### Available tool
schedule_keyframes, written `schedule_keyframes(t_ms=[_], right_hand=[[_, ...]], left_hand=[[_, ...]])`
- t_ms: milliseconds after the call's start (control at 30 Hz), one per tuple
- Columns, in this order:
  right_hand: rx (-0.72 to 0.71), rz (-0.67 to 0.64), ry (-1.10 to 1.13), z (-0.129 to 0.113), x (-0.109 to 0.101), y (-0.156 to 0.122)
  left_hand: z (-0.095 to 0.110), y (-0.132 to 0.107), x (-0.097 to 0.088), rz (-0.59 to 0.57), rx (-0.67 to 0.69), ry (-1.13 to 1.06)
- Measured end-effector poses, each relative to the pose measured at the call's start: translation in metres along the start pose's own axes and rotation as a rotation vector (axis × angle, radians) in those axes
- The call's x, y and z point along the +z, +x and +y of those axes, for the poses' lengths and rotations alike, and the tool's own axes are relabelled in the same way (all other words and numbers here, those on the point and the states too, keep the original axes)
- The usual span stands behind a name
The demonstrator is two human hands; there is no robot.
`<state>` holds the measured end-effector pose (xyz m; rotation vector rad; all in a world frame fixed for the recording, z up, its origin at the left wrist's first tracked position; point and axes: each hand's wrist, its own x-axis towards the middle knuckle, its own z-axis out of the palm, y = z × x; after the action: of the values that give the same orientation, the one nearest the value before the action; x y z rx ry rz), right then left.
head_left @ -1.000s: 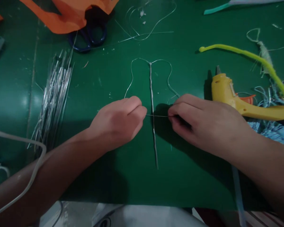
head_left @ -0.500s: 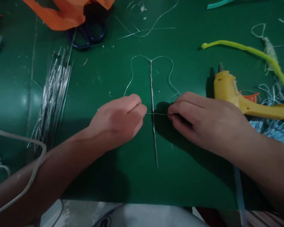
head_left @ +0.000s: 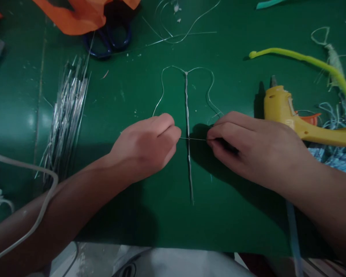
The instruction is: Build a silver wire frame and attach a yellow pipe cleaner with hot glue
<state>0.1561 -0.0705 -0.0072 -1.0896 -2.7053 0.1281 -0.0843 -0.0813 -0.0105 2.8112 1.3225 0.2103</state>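
Note:
A twisted wire stem (head_left: pixel 187 111) lies upright in the middle of the view, with thin wire (head_left: pixel 162 82) curving out from its top to both sides. My left hand (head_left: pixel 147 148) is closed left of the stem, pinching thin wire. On the other side, my right hand (head_left: pixel 253 148) pinches wire between thumb and fingers. A short straight stretch of wire (head_left: pixel 198 139) spans the gap between both hands and crosses the stem below its middle. The wire ends inside my fingers are hidden.
A bundle of silvery wires (head_left: pixel 67 115) lies at left, below blue-handled scissors (head_left: pixel 119 38) and orange material (head_left: pixel 83 17). At right are a yellow glue gun (head_left: pixel 279 107), a yellow-green pipe cleaner (head_left: pixel 302 57) and blue yarn (head_left: pixel 340 159). A white cord (head_left: pixel 50 192) passes over my left forearm.
The whole scene has shifted slightly right in view. Both hands keep their pinch on the wire, and their places relative to the stem look almost the same.

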Motion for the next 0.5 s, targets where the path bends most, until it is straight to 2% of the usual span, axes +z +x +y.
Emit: schedule_keyframes(t_ms=[167, 500], right_hand=[[0.023, 0.041, 0.028, -0.0026, 0.0001, 0.0003], [0.011, 0.039, 0.028, -0.0010, 0.0018, 0.0002]], left_hand=[[0.0003, -0.0003, 0.0007, 0.016, 0.005, 0.021], [0.0001, 0.0012, -0.0005, 0.010, 0.019, 0.026]])
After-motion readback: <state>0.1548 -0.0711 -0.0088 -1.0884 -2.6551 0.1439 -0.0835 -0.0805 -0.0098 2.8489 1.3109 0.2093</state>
